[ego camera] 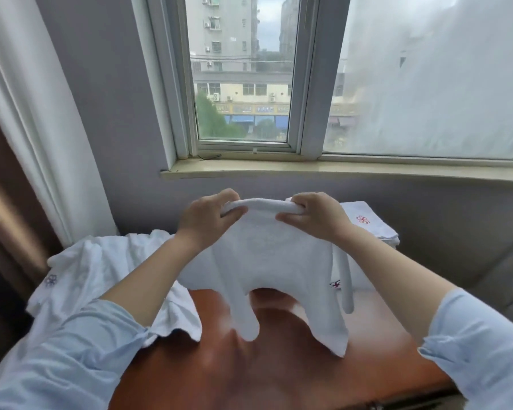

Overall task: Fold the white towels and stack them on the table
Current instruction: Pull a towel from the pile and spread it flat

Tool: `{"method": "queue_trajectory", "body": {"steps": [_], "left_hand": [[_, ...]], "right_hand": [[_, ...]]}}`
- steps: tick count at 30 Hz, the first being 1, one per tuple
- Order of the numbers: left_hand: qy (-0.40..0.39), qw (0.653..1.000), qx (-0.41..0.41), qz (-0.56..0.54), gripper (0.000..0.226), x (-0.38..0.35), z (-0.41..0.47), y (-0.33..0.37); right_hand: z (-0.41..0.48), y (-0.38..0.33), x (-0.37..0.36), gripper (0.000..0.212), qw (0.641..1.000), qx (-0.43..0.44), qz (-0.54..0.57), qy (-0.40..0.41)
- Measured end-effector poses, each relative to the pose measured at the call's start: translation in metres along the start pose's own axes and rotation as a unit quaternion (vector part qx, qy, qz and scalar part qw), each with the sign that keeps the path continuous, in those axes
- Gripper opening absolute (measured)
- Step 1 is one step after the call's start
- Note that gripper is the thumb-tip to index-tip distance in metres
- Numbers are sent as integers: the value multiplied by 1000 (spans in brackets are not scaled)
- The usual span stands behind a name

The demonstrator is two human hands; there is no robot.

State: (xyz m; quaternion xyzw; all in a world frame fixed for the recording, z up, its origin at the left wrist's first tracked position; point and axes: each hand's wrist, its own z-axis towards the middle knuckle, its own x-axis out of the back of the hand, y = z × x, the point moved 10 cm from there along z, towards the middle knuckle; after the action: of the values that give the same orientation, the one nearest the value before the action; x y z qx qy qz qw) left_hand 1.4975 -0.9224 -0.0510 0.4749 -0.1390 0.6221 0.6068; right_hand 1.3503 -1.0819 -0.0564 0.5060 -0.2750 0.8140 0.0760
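A white towel (pixel 267 264) hangs doubled in the air above the brown wooden table (pixel 279 365). My left hand (pixel 203 217) grips its upper edge on the left, and my right hand (pixel 314 216) grips the same edge on the right, a hand's width apart. The towel's lower corners dangle just over the tabletop. A heap of unfolded white towels (pixel 101 276) with a purple emblem lies on the table's left side. A stack of folded white towels (pixel 367 223) with red emblems sits at the table's far right, partly hidden behind the held towel.
A window sill (pixel 308 168) runs along the wall just beyond the table. A white curtain (pixel 36 113) hangs at the left and a sheer one (pixel 442 78) covers the right pane. The table's front half shows bare wood.
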Motion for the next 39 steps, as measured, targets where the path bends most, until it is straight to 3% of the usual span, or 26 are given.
{"method": "queue_trajectory", "body": {"steps": [7, 17, 19, 21, 25, 26, 34, 39], "left_hand": [[-214, 974, 74, 31, 21, -116, -85, -19], [-416, 896, 128, 82, 20, -249, -192, -31], [-446, 882, 131, 76, 22, -268, -202, -27], [-450, 879, 145, 58, 27, -279, -204, -20], [-413, 892, 180, 15, 28, -292, -183, -2], [-405, 896, 183, 7, 26, -296, -174, 4], [-371, 910, 184, -20, 25, -336, -123, 44], [-382, 909, 167, -24, 32, -370, -105, 42]], "right_hand": [[-81, 68, -132, 46, 966, -61, 91, -234], [-223, 129, -249, 26, 897, -139, 148, -392], [-238, 138, -253, 36, 877, -151, 180, -420], [-241, 152, -246, 47, 865, -183, 212, -416], [-215, 188, -215, 8, 900, -211, 217, -313], [-207, 198, -206, 7, 908, -219, 211, -287], [-175, 262, -173, 14, 919, -291, 170, -205], [-166, 290, -190, 46, 896, -353, 199, -182]]}}
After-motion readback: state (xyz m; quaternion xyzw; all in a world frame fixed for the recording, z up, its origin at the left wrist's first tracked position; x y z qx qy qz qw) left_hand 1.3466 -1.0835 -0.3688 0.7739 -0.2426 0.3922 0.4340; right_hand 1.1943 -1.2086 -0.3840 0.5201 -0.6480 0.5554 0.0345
